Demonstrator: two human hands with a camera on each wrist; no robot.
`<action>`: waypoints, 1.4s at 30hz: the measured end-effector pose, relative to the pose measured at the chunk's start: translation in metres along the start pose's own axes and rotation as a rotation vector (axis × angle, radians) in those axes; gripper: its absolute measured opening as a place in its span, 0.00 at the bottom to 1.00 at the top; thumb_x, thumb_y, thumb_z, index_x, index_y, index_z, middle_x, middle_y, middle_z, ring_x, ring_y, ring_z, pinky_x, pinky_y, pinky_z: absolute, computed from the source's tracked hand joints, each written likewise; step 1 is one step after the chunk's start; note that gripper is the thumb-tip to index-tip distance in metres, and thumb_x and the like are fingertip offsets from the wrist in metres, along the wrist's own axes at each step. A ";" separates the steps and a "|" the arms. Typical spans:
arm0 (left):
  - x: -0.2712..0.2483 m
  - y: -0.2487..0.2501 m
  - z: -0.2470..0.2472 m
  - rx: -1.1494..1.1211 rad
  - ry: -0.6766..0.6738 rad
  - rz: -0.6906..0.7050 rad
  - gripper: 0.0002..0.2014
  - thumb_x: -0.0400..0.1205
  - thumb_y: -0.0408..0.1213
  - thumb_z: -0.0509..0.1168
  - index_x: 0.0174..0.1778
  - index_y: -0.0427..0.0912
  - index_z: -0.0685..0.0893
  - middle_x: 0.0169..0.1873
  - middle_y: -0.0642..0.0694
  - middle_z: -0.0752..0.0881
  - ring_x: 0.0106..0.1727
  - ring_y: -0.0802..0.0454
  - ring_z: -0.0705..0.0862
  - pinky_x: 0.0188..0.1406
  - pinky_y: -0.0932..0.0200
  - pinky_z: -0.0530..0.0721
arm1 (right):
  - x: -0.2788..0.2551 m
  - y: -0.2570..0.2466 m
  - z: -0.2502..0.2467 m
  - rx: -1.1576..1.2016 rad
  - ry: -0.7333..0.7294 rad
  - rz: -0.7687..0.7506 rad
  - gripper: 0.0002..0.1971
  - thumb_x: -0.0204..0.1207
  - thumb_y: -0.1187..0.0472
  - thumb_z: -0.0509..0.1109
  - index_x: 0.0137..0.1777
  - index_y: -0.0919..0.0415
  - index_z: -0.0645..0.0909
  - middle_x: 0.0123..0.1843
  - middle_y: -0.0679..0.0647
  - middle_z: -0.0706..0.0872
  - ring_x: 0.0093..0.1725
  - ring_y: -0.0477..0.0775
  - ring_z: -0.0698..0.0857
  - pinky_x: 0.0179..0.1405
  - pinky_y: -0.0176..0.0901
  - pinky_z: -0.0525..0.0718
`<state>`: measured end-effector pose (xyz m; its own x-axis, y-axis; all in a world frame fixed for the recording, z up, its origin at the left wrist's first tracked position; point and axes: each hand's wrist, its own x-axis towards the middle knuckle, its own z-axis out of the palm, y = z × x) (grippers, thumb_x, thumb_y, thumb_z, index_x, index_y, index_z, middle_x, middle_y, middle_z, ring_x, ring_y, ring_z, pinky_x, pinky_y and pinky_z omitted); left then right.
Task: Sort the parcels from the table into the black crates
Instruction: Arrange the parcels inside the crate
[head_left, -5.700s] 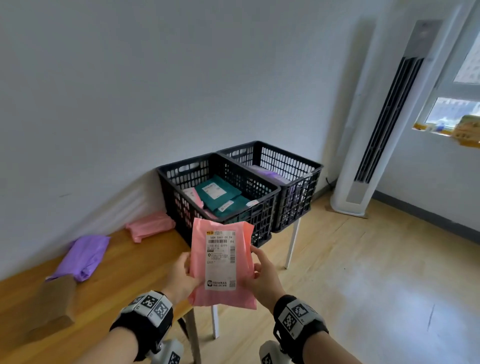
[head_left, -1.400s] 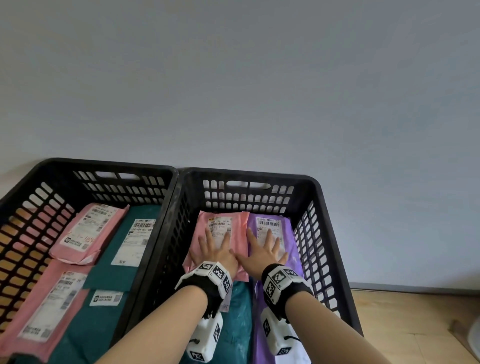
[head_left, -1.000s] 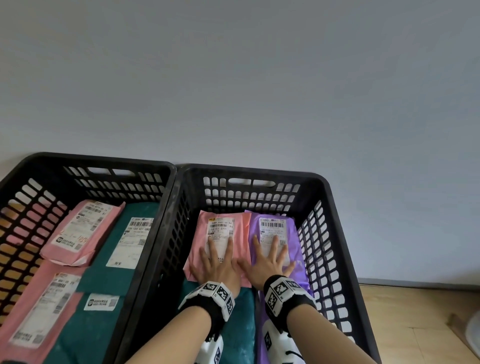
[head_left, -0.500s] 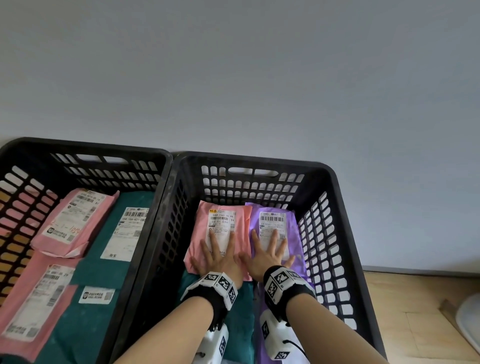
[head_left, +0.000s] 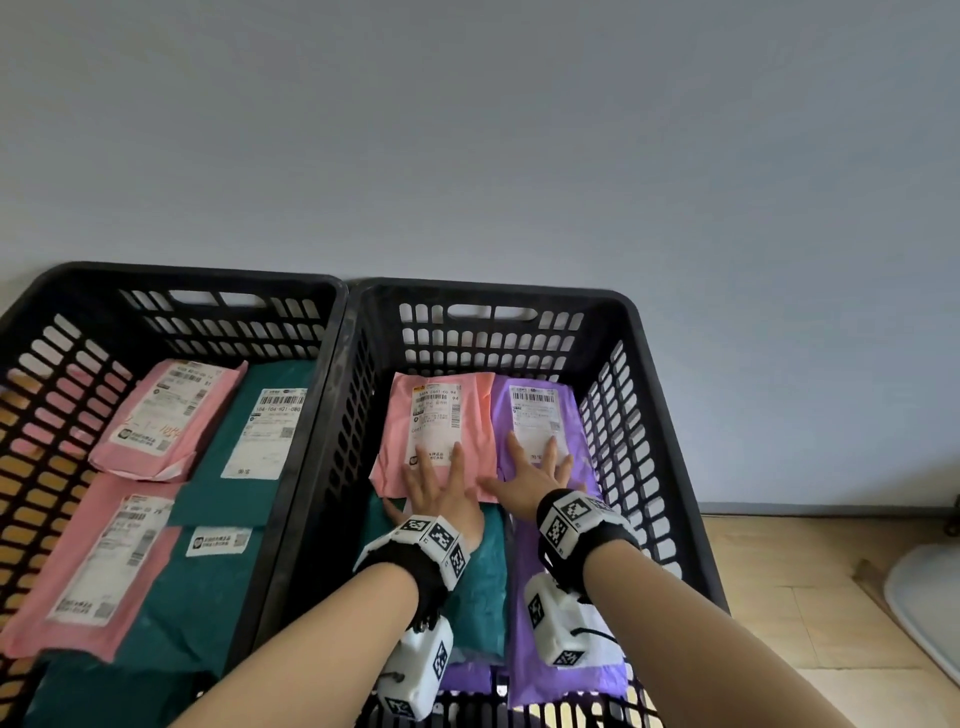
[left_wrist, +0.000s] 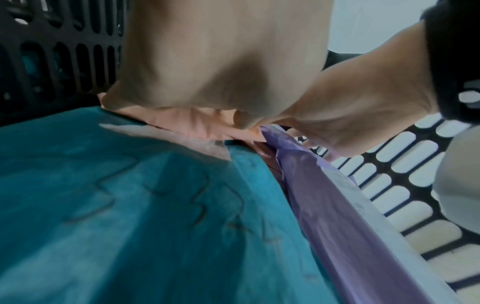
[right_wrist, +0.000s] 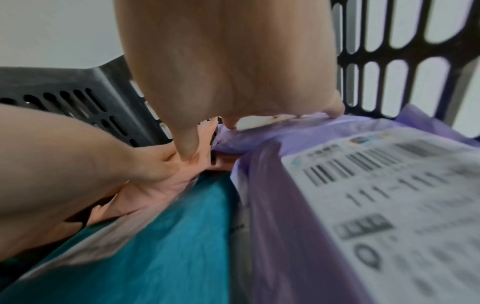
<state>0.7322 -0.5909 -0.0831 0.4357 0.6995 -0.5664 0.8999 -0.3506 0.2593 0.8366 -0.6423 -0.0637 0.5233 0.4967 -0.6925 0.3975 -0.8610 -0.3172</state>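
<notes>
Both hands lie flat with fingers spread in the right crate (head_left: 613, 332): the left hand (head_left: 441, 493) presses the pink parcel (head_left: 436, 421) at the far wall, the right hand (head_left: 530, 478) the purple parcel (head_left: 540, 415) beside it.

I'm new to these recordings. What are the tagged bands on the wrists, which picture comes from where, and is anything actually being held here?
No machine here: a person works with bare hands. The tagged wristbands carry small cameras. The big picture comes from a head-worn camera looking down; the two close-ups look along each hand from the wrists.

Two black crates stand side by side. The left hand lies flat on a pink parcel in the right crate; the right hand lies flat on a purple parcel beside it. A teal parcel lies under the pink one. Nothing is gripped. The left crate holds pink and teal parcels.
</notes>
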 end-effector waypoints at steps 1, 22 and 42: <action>-0.004 -0.001 0.002 -0.005 -0.006 0.009 0.30 0.88 0.50 0.45 0.80 0.63 0.34 0.80 0.45 0.27 0.83 0.42 0.33 0.77 0.27 0.43 | -0.004 0.002 0.002 -0.008 0.002 -0.003 0.44 0.75 0.32 0.62 0.82 0.34 0.37 0.82 0.57 0.24 0.81 0.68 0.28 0.75 0.76 0.37; -0.014 -0.017 0.036 0.066 0.000 0.112 0.37 0.86 0.48 0.54 0.79 0.65 0.32 0.77 0.43 0.21 0.82 0.40 0.31 0.75 0.26 0.48 | -0.014 0.033 0.051 -0.130 0.163 0.013 0.45 0.73 0.29 0.61 0.78 0.28 0.31 0.83 0.55 0.27 0.81 0.69 0.30 0.73 0.80 0.36; -0.097 -0.003 -0.070 -0.293 0.187 0.190 0.33 0.87 0.44 0.52 0.83 0.53 0.41 0.82 0.39 0.35 0.83 0.39 0.38 0.82 0.44 0.42 | -0.095 -0.002 -0.027 0.171 0.323 -0.344 0.39 0.79 0.40 0.63 0.85 0.47 0.48 0.85 0.63 0.48 0.85 0.61 0.46 0.82 0.61 0.51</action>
<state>0.6885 -0.6137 0.0255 0.5662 0.7503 -0.3412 0.7580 -0.3113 0.5731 0.8062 -0.6849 0.0198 0.6013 0.7399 -0.3015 0.4729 -0.6338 -0.6121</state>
